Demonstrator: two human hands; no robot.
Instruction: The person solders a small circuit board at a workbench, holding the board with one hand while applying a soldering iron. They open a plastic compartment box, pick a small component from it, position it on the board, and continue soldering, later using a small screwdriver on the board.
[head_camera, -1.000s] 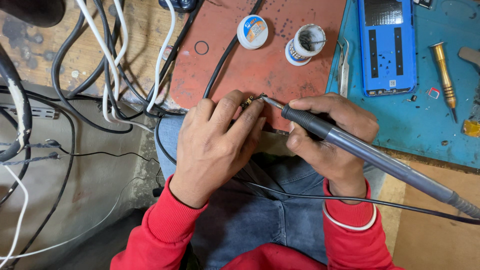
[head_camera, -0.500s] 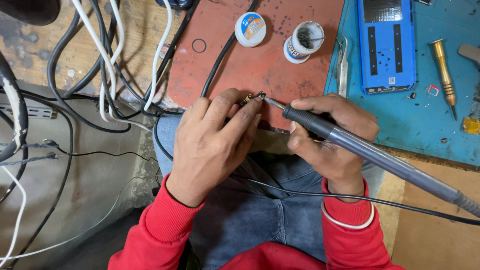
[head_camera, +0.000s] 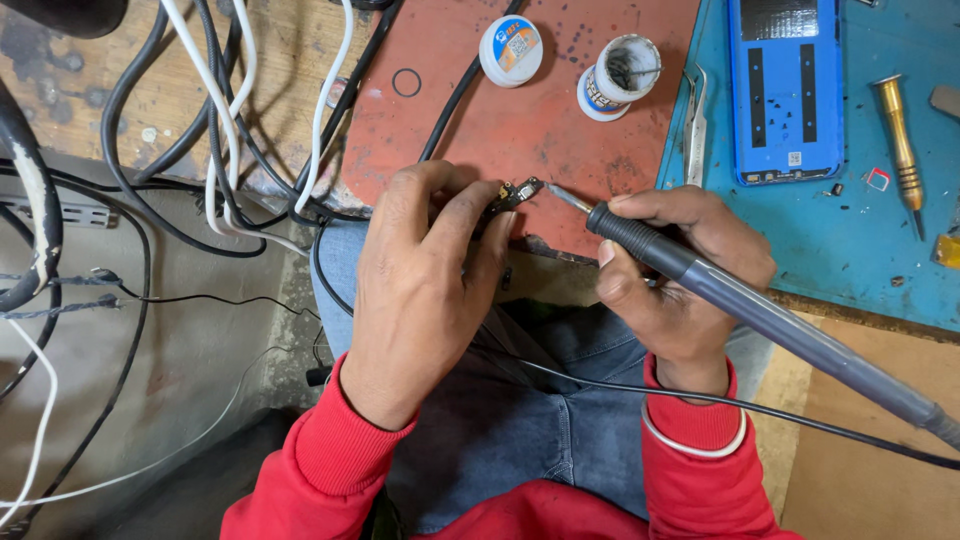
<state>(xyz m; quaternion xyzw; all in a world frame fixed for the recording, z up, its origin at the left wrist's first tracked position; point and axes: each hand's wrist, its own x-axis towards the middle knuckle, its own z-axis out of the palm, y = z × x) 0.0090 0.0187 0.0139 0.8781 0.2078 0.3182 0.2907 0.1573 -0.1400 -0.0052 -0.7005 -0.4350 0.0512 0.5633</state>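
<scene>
- my left hand (head_camera: 425, 290) sits at the centre of the view, fingers curled in and pinching a small dark connector part (head_camera: 512, 193) between thumb and fingertips; the part pokes out at the hand's 1 o'clock, just over the near edge of the red mat (head_camera: 520, 130).
- my right hand (head_camera: 680, 275) is closed in a pen-style grip round the soldering iron (head_camera: 760, 315), whose grey handle runs off toward 4 o'clock to the frame's edge.
- the iron's metal tip (head_camera: 565, 198) points toward 10 o'clock and sits just beside the connector part; whether it touches it i cannot tell.
- a thin black cable (head_camera: 800, 420) crosses my lap under the right wrist, running out to 4 o'clock.
- on the red mat, at 12 o'clock from my hands, stand a small round tin with a white and orange lid (head_camera: 510, 50) and, just right of it, an open little pot (head_camera: 620, 75) with dark, dull contents.
- a thin black ring (head_camera: 406, 82) lies on the mat at 11 o'clock from the left hand.
- the blue mat (head_camera: 850, 250) lies at 2 o'clock, carrying a blue phone back (head_camera: 785, 90), a pair of tweezers (head_camera: 695, 125) along its left edge, and a brass-coloured screwdriver (head_camera: 900, 140) further right.
- a tangle of black and white cables (head_camera: 220, 130) hangs over the wooden bench at 10 o'clock, well apart from both hands.
- both sleeves are red (head_camera: 330, 470), and i am seated in blue jeans (head_camera: 520, 430) below the hands at 6 o'clock.
</scene>
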